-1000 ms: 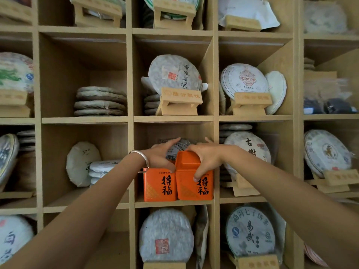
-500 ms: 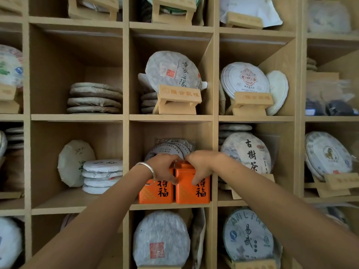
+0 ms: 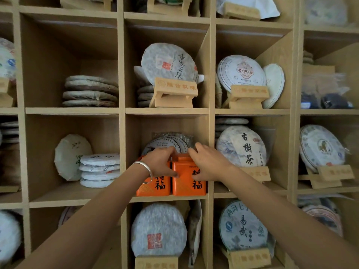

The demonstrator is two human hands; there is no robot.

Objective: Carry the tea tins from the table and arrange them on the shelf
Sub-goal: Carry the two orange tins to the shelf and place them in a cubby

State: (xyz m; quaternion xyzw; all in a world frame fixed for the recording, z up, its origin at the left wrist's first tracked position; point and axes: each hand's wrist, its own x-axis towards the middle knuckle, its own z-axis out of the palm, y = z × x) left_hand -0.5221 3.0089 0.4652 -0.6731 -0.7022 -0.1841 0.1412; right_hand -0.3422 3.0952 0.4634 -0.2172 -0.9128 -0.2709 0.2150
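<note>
Tea tins: two, orange, black characters, fine diamond lattice at lower corner
Shelf: pale tan wood
Bracelet: silver
Tea cake, 6 o'clock of tins: grey-white wrapper, red square seal

left tin: top hidden by hands | tea cakes behind: lower halves hidden

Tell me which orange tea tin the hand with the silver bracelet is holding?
The left square orange metal tea tin. The left hand, wearing the bracelet, covers its top; the right hand holds the other tin.
</note>
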